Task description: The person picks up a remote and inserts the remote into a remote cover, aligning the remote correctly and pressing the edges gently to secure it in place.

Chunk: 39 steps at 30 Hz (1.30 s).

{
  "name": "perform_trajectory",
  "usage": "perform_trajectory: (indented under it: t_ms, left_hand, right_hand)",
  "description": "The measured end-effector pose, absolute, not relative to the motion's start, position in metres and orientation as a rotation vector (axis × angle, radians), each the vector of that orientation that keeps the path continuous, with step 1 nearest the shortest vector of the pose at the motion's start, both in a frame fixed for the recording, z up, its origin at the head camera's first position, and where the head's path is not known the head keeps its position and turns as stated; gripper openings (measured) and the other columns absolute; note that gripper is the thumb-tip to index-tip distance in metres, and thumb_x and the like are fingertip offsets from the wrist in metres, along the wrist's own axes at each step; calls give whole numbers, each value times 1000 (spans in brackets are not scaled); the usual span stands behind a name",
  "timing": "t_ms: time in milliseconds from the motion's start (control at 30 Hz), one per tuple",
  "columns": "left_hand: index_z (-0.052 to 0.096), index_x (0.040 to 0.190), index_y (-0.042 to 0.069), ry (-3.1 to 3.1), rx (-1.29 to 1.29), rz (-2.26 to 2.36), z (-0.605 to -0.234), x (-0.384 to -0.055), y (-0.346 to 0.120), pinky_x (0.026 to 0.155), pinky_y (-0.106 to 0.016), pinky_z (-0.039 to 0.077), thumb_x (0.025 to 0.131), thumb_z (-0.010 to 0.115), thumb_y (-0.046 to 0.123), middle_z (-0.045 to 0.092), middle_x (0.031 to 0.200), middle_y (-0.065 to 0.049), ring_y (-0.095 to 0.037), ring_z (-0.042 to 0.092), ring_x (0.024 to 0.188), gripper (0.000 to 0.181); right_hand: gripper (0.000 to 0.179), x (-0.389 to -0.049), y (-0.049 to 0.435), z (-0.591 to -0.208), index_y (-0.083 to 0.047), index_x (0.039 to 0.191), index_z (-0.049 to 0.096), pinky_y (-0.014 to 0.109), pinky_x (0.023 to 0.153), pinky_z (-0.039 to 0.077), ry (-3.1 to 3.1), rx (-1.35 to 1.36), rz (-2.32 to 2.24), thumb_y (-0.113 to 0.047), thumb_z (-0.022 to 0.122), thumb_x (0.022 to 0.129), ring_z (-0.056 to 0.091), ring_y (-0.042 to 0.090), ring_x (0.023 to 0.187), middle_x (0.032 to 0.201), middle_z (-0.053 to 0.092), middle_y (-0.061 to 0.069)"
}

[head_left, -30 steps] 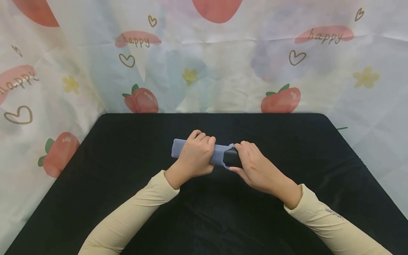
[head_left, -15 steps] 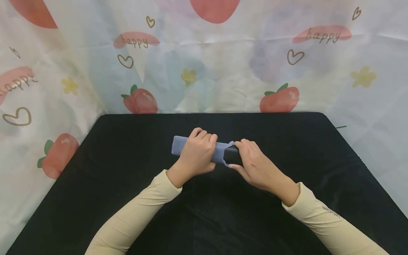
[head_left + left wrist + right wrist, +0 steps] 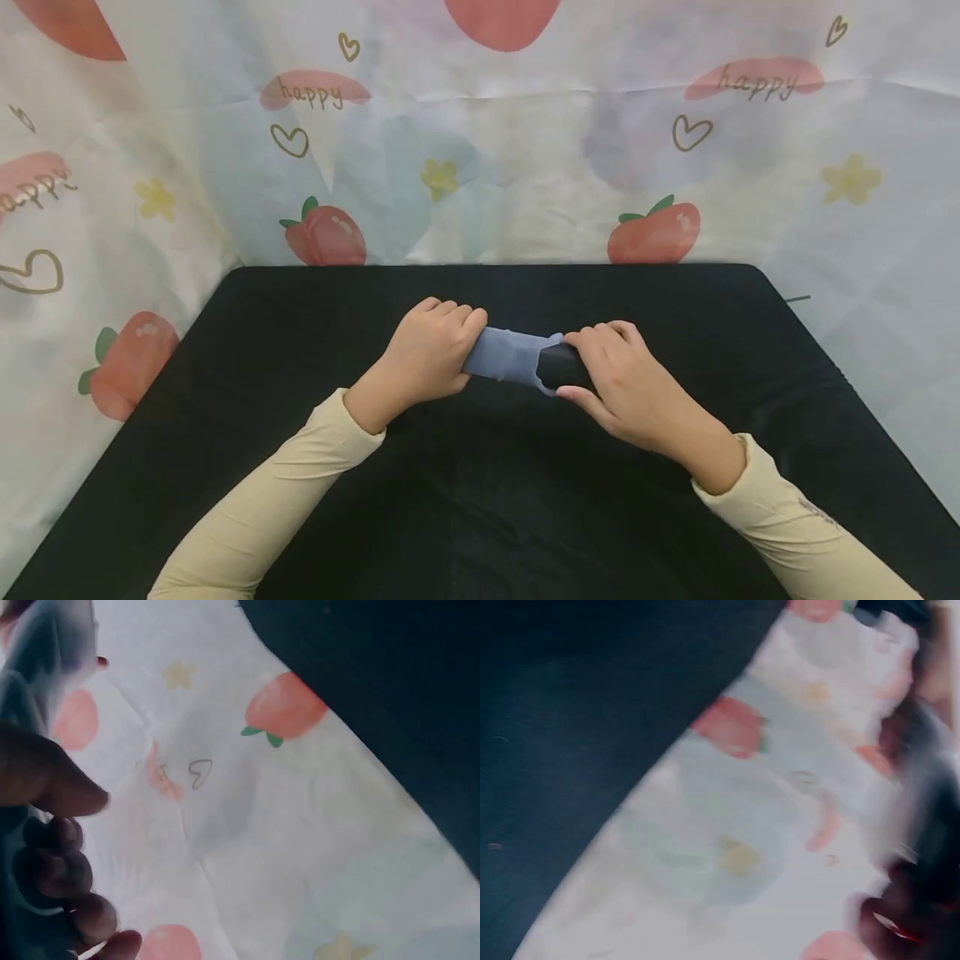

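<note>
A blue-grey soft sleeve (image 3: 506, 354) is held above the table between both hands in the head view. From its right-hand opening sticks a black, angular, solid object (image 3: 562, 367), whose exact kind is not plain. The left hand (image 3: 431, 350) grips the sleeve's left end, which it covers. Around the black object curl the fingers of the right hand (image 3: 626, 383), its thumb and forefinger close to the sleeve's rim. Curled left fingers (image 3: 64, 870) show at the edge of the left wrist view; the right wrist view is blurred.
A black cloth covers the table (image 3: 480, 508). Behind it and along its sides hangs a pale curtain (image 3: 525, 167) printed with strawberries, flowers and hearts.
The left hand has slid left along the sleeve to its end, baring the sleeve's middle. The right hand has shifted slightly right along with the sleeve's opening and the black object.
</note>
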<state>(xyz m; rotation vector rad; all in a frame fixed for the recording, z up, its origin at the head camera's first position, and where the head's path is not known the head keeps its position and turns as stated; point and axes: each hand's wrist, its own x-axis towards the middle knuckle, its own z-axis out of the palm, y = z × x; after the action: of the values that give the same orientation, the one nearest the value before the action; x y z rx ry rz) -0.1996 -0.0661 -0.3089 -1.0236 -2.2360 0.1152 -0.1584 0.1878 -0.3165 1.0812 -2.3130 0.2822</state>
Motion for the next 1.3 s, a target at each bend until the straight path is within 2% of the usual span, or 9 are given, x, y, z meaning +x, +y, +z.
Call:
perform_trajectory:
  t_ms: [233, 300, 400, 533, 700, 833, 1000, 1133, 1300]
  left_hand:
    - [51, 78, 11, -2137, -1148, 146, -309, -188, -73, 54, -26, 37, 61, 68, 14, 53, 64, 1, -15, 49, 55, 25]
    - [50, 78, 11, -2124, -1162, 169, -311, -186, -73, 55, -26, 38, 60, 68, 13, 52, 64, 1, -15, 49, 55, 25]
    - [51, 79, 12, -2136, -1171, 211, -316, -184, -76, 58, -26, 41, 61, 71, 16, 55, 66, 2, -15, 52, 58, 27]
    - [52, 81, 12, -2157, -1175, 234, -322, -182, -79, 61, -27, 43, 61, 74, 21, 57, 68, 2, -15, 55, 60, 32]
    - [52, 81, 12, -2161, -1161, 176, -328, -180, -83, 57, -26, 42, 61, 74, 20, 56, 66, 1, -15, 54, 58, 31]
    - [51, 80, 13, -2171, -1152, 133, -333, -180, -87, 53, -25, 37, 63, 71, 16, 53, 63, 1, -14, 52, 54, 26]
    - [53, 81, 13, -2201, -1147, 82, -333, -176, -88, 53, -25, 37, 63, 70, 17, 55, 64, 2, -14, 53, 55, 25]
    - [53, 83, 13, -2273, -1064, 61, -328, -173, -91, 56, -26, 41, 62, 72, 22, 59, 66, 1, -15, 57, 57, 29]
    - [53, 81, 12, -2351, -938, 30, -325, -172, -91, 55, -28, 44, 63, 73, 23, 59, 65, 0, -15, 57, 55, 29]
  right_hand:
    - [49, -158, 190, -294, -6, 92, 62, 36, 75, 45, -2242, 1238, 220, -42, 30, 100, 51, 15, 71, 80, 56, 1]
    - [38, -161, 188, -296, -7, 94, 63, 35, 74, 46, -2211, 1310, 154, -38, 42, 98, 52, 15, 71, 80, 57, 1]
    - [15, -167, 183, -302, -8, 91, 63, 31, 71, 46, -2151, 1432, 6, -23, 64, 89, 52, 13, 71, 79, 56, 0]
    - [21, -171, 176, -309, -8, 83, 57, 28, 68, 42, -2069, 1511, -174, -7, 75, 74, 49, 14, 67, 74, 53, 0]
    - [26, -175, 179, -306, -11, 79, 51, 28, 66, 39, -2045, 1542, -217, -6, 76, 70, 45, 13, 64, 73, 48, -1]
    - [11, -175, 184, -302, -11, 79, 51, 28, 65, 38, -2033, 1565, -191, -6, 54, 89, 40, 13, 62, 72, 44, -1]
    - [28, -167, 187, -301, -11, 83, 53, 28, 65, 38, -2069, 1515, -137, -10, 31, 100, 40, 13, 61, 72, 44, -1]
    - [30, -155, 182, -301, -8, 87, 62, 35, 69, 45, -1957, 1386, 38, -14, 35, 100, 49, 17, 65, 73, 52, 3]
    - [23, -147, 170, -309, -7, 80, 67, 41, 63, 47, -1576, 1311, 156, -20, 54, 94, 54, 21, 62, 70, 58, 6]
